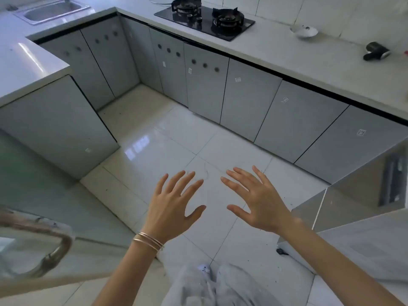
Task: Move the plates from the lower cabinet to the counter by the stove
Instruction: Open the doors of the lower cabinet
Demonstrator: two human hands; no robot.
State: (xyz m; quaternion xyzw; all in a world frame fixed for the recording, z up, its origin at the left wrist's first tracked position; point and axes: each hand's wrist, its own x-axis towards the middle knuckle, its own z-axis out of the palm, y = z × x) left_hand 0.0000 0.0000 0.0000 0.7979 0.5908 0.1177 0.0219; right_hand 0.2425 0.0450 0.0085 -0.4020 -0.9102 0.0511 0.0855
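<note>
Head view, contents listed from the wearer outward.

1. Legs in pale trousers (223,288), at the bottom edge.
2. Left hand (174,208): back up, fingers spread and straight, holding nothing, in the air above the floor. Thin metal bangles (148,241) sit on its wrist.
3. Right hand (256,202): likewise spread flat and empty, just beside the left, thumbs pointing toward each other and apart.
4. White tiled floor (176,140), glossy, with dark specks near the right side.
5. Steel-faced unit (353,206) at the near right, a small dark castor (281,251) under its corner.
6. Blurred curved object (44,239) at the near left (too soft to identify).
7. Lower cabinet doors (242,96): grey, running under the worktop in an L, all closed; whatever they contain is hidden, so any plates stored there cannot be seen.
8. Counter (287,51): pale, above the cabinets.
9. Stove (205,21): black glass top with two burners, set into the counter.
10. White dish (303,31): shallow, standing alone on the counter to the right of the stove, apart from it; whether it is a plate or a bowl cannot be told.
11. Black handheld appliance (375,51), lying on the counter further right.
12. Steel sink (53,11), far left corner.
</note>
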